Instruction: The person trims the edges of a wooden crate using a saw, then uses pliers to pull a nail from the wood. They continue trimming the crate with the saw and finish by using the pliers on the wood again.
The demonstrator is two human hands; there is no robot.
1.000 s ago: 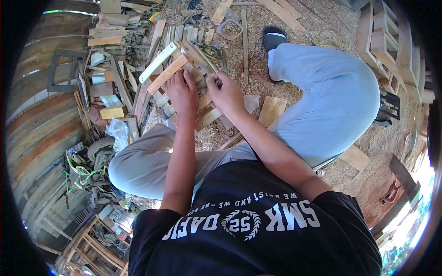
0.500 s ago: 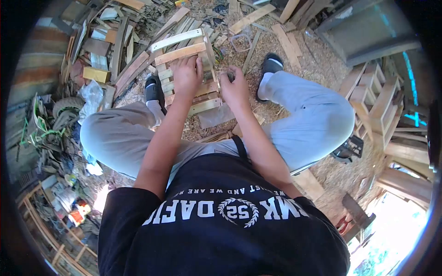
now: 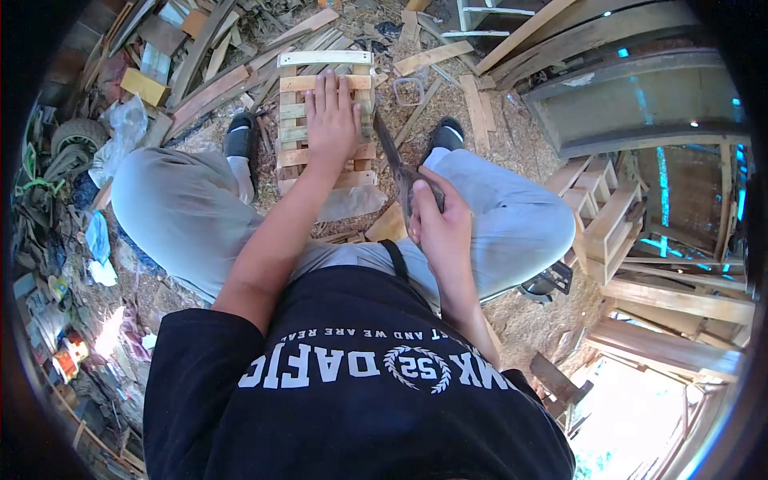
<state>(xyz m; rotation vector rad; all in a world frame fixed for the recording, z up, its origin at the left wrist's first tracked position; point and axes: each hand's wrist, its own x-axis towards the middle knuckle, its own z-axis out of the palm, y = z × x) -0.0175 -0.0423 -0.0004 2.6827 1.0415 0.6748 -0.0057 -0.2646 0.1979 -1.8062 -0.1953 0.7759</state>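
A small slatted wooden crate (image 3: 326, 59) stands on the ground between the feet, with its slats facing up. My left hand (image 3: 332, 128) lies flat on the slats with its fingers spread. My right hand (image 3: 438, 220) is wrapped round the dark handle of a hand saw (image 3: 389, 142), at the right of the crate. The saw's narrow dark blade points up and away, its far part close beside the crate's right side. A clear plastic sheet (image 3: 352, 203) lies just below the crate.
Scrap wood (image 3: 200, 60) is piled at the upper left, near a yellow block (image 3: 145, 86) and a wheel (image 3: 80, 134). Wooden frames (image 3: 608, 220) stand at the right. A clear plastic container (image 3: 409, 92) lies beyond the crate. Sawdust covers the ground.
The crate now sits straighter, slats up. My left hand has flattened on it. My right hand has moved down and right, and the saw in it now shows clearly. The view has shifted.
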